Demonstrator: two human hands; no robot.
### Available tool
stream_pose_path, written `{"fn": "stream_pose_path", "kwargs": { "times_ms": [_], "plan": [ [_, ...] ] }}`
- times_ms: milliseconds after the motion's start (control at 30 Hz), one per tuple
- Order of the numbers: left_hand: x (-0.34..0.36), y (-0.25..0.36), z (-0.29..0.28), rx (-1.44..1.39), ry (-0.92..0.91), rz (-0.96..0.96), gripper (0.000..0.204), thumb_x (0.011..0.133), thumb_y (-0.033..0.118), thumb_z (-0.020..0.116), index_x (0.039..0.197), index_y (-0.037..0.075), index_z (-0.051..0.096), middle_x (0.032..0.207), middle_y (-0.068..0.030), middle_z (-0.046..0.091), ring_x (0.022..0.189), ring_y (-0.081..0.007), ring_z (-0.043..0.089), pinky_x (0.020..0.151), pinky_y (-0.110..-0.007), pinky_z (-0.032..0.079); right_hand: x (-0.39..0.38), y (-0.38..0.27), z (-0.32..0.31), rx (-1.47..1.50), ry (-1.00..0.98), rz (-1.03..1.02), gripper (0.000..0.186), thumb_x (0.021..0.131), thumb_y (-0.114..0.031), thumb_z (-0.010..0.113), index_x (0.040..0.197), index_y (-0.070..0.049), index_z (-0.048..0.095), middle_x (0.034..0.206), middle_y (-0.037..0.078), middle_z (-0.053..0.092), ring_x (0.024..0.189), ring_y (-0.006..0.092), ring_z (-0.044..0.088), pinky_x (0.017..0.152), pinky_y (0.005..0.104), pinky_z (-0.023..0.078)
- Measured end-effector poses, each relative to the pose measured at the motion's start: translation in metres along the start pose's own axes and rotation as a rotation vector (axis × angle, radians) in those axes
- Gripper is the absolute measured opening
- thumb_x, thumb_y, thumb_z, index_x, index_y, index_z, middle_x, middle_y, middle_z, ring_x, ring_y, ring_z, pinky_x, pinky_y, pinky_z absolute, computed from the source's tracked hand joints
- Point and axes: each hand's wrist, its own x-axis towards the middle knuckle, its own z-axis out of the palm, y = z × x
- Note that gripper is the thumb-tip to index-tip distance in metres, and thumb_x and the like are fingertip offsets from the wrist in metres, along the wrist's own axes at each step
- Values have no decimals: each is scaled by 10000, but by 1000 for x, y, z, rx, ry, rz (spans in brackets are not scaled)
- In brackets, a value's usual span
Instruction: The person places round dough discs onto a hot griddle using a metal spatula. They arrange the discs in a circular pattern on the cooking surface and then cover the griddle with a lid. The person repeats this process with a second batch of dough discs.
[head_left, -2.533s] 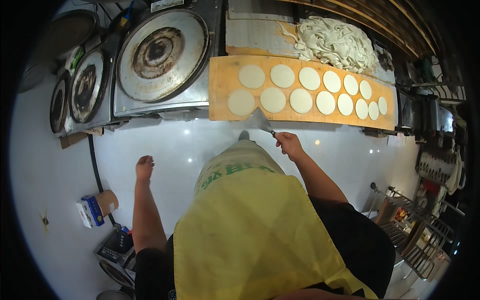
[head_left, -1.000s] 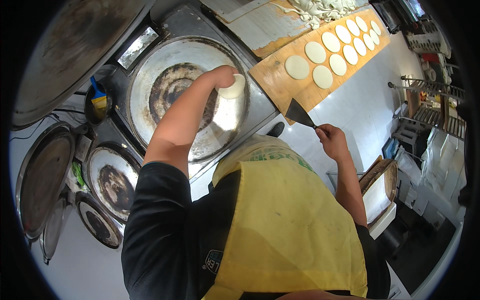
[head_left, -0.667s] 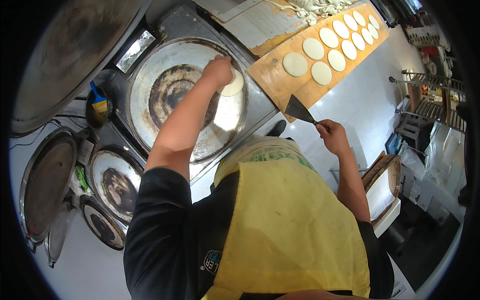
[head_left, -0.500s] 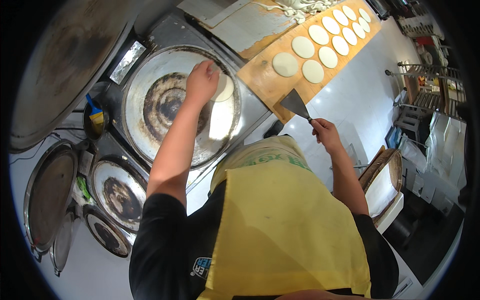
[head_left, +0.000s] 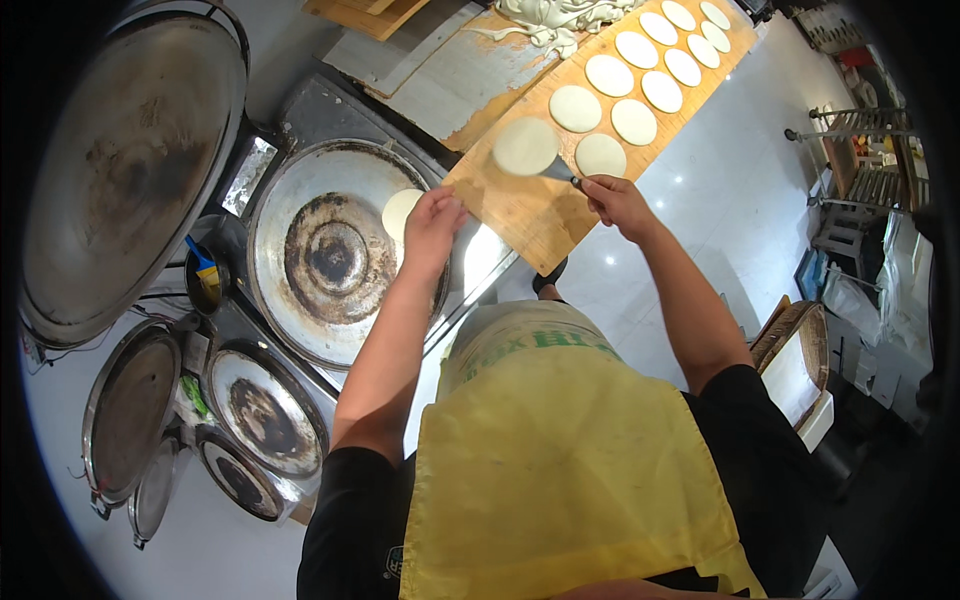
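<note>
A flat, pale dough round lies near the right side of the large round griddle pan. My left hand is over the pan's right rim beside that round, its fingers loosely bent and apart with nothing visible in them. Gripped by its dark handle, a scraper is in my right hand. Its blade is under another dough round at the near end of the wooden board. Several more dough rounds lie in two rows farther along the board.
A heap of soft dough sits on the worktop behind the board. The big pan's lid stands raised at left, near a pot with a blue-handled brush. Smaller pans are below. A wicker basket stands at right.
A dough round now rests in the pan, and my left hand has drawn back toward its rim. My right hand has brought the scraper up and left, under a dough round on the board.
</note>
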Motion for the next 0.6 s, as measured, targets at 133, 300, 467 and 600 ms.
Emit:
{"fn": "stream_pose_path", "kwargs": {
  "times_ms": [133,300,467,600],
  "plan": [
    [32,-3,35,-526,-336,-279,552,1039,440,468,1394,18,477,1328,-165,589,1232,-328,570,1059,-477,458,-58,-50,-2,-255,-248,-75,274,956,-285,670,1055,-35,722,833,-3,672,652,88,554,590,259,468],
    [11,-2,65,-619,-551,-447,535,1023,294,511,1462,13,391,1439,-165,489,1328,-305,486,1093,-482,419,-112,-59,18,-796,144,-295,184,918,-242,664,1019,-99,720,856,132,707,747,322,652,698,387,530],
    [5,-35,72,-395,-411,-435,452,1025,136,518,1446,9,410,1391,-155,539,1243,-297,577,1033,-456,496,-140,-10,33,-694,334,-331,226,936,-244,648,1021,-45,714,814,113,714,721,272,676,667,374,526],
    [4,-37,66,-410,-417,-436,460,1014,130,524,1445,14,416,1384,-154,545,1260,-295,562,1044,-452,482,-136,51,4,-58,424,11,263,966,-258,634,1037,-16,709,713,47,625,564,105,538,511,276,441]
  ]
}}
